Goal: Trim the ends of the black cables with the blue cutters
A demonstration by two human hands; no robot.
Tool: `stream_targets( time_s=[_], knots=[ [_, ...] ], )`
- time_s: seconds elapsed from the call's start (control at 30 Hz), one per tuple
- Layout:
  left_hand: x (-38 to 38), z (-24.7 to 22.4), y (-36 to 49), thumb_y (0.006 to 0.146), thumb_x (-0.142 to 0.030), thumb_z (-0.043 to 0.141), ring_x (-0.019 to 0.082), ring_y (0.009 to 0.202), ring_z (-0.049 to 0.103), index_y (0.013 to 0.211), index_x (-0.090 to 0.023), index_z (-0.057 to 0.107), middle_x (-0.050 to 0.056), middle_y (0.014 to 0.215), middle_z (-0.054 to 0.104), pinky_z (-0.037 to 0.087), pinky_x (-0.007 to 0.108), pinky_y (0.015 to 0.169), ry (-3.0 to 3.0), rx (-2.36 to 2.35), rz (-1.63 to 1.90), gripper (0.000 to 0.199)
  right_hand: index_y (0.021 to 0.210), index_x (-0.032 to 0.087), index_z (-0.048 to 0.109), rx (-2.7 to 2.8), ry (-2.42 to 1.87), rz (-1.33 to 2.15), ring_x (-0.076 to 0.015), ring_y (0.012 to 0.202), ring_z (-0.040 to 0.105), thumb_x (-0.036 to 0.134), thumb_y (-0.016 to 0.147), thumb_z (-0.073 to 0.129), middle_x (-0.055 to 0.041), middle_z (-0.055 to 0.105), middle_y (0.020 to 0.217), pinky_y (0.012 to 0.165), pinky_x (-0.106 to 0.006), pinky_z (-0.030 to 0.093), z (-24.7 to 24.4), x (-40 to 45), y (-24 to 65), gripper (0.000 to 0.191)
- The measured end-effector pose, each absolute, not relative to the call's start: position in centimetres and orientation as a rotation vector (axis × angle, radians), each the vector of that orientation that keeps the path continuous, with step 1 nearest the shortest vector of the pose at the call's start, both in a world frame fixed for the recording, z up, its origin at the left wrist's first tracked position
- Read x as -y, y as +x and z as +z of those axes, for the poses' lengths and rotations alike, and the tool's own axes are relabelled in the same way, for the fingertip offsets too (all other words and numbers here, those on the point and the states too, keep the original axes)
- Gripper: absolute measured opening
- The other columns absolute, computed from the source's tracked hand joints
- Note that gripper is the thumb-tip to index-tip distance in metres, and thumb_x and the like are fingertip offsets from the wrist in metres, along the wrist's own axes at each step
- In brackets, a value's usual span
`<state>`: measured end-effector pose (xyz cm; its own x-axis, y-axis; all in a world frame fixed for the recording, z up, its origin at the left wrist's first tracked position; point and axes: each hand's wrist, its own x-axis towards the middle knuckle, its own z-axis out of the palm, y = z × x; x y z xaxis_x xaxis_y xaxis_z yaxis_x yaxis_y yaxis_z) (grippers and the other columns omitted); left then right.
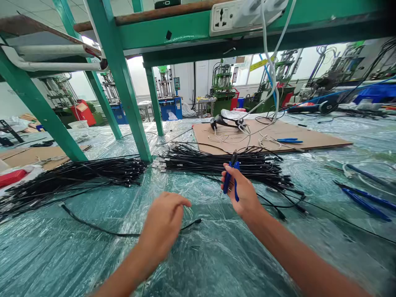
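Note:
My right hand (243, 190) is wrapped round blue-handled wire cutters (228, 178), jaws pointing up and away. The cutters are over the near side of a thick bundle of black cables (213, 163) with small connectors at the ends. My left hand (163, 220) is curled above the table, index finger bent to the right. Its fingertips look closed, slightly blurred, and whatever they may hold is hidden. Beneath it a single black cable (102, 229) lies on the plastic film, its middle covered by the hand and its plug end showing to the right.
Another black cable bundle (93, 175) lies at left by a green frame post (130, 95). Behind are a cardboard sheet (309, 138) and blue pliers (289, 140); long-nosed blue pliers (365, 200) lie at right. White cords hang from a power strip (221, 18) overhead.

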<state>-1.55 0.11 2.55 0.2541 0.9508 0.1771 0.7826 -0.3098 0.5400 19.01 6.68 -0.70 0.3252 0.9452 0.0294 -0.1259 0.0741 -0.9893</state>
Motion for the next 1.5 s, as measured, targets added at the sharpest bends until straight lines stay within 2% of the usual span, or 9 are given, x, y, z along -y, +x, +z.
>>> stream_targets(
  time_s=[0.13,0.23,0.33,0.43,0.63,0.77,0.87,1.23,1.5],
  knots=[
    [-0.5,-0.3,0.7,0.088,-0.017,0.058,0.03,0.103,0.059,0.102,-0.017,0.072,0.011,0.105,0.067,0.047,0.047,0.09,2.226,-1.554,0.504,0.02,0.104,0.014,0.06,0.91,-1.278,0.985,-0.0106,0.071,0.06,0.039,0.092,0.056,-0.0016,0.063,0.09,0.062,-0.027,0.053,-0.7,-7.2,18.8,0.028],
    [-0.6,-1.6,1.4,0.085,-0.013,0.058,0.034,0.098,0.059,0.096,-0.014,0.075,0.014,0.102,0.066,0.046,0.047,0.084,2.189,-1.537,0.476,0.02,0.106,0.015,0.061,1.059,-1.305,0.895,-0.0139,0.082,0.063,0.036,0.089,0.061,-0.0032,0.065,0.098,0.073,-0.033,0.054,-1.3,-6.5,18.6,0.028],
    [-0.8,-1.8,1.0,0.086,-0.01,0.049,0.03,0.091,0.059,0.092,-0.013,0.075,0.014,0.1,0.064,0.044,0.042,0.078,2.092,-1.521,0.546,0.026,0.106,0.016,0.063,1.25,-1.323,0.759,-0.0184,0.093,0.062,0.034,0.08,0.069,-0.0047,0.066,0.103,0.087,-0.042,0.05,-2.1,-5.0,18.7,0.032],
    [-1.2,-1.5,0.4,0.088,-0.017,0.048,0.022,0.077,0.059,0.095,-0.013,0.071,0.011,0.094,0.066,0.044,0.034,0.069,1.892,-1.506,0.677,0.025,0.102,0.02,0.067,1.428,-1.328,0.621,-0.0228,0.096,0.062,0.036,0.072,0.07,-0.0053,0.068,0.102,0.092,-0.044,0.047,-2.3,-3.5,19.2,0.034],
    [-2.0,-0.4,-1.2,0.083,-0.05,0.052,0.007,0.041,0.04,0.102,-0.01,0.062,0.007,0.074,0.069,0.03,0.02,0.039,1.408,-1.389,0.777,0.045,0.101,0.03,0.069,1.731,-1.3,0.345,-0.0237,0.094,0.062,0.029,0.073,0.068,-0.0012,0.069,0.098,0.087,-0.041,0.047,-1.3,-1.4,20.1,0.028],
    [-1.9,0.2,-1.6,0.073,-0.051,0.07,0.002,0.036,0.033,0.094,-0.01,0.065,0.004,0.066,0.068,0.023,0.016,0.036,1.094,-1.231,0.836,0.046,0.107,0.029,0.063,1.967,-1.233,-0.121,-0.0205,0.087,0.062,0.025,0.077,0.063,-0.0007,0.068,0.095,0.074,-0.035,0.049,-1.1,-0.5,20.2,0.03],
    [-1.7,0.4,-1.7,0.07,-0.046,0.077,0.0,0.035,0.033,0.089,-0.011,0.067,0.001,0.061,0.067,0.021,0.014,0.034,0.935,-1.119,0.844,0.041,0.107,0.027,0.062,2.039,-1.194,-0.231,-0.0191,0.083,0.062,0.026,0.08,0.059,-0.0007,0.068,0.091,0.07,-0.033,0.05,-1.2,-0.2,20.1,0.027],
    [-1.3,0.5,-1.9,0.068,-0.042,0.082,-0.002,0.031,0.033,0.083,-0.012,0.068,0.0,0.058,0.068,0.02,0.012,0.032,0.841,-1.018,0.814,0.036,0.102,0.026,0.062,2.062,-1.203,-0.231,-0.0182,0.079,0.067,0.023,0.081,0.055,-0.0003,0.07,0.087,0.067,-0.032,0.054,-1.0,0.0,19.9,0.022],
    [-1.4,0.2,-1.9,0.066,-0.042,0.083,-0.001,0.03,0.033,0.084,-0.013,0.066,0.0,0.06,0.069,0.021,0.012,0.03,0.835,-1.027,0.812,0.037,0.098,0.029,0.064,1.954,-1.318,0.055,-0.0176,0.074,0.069,0.029,0.077,0.059,0.0011,0.072,0.088,0.058,-0.028,0.056,-1.1,0.2,19.3,0.021]
  ],
)
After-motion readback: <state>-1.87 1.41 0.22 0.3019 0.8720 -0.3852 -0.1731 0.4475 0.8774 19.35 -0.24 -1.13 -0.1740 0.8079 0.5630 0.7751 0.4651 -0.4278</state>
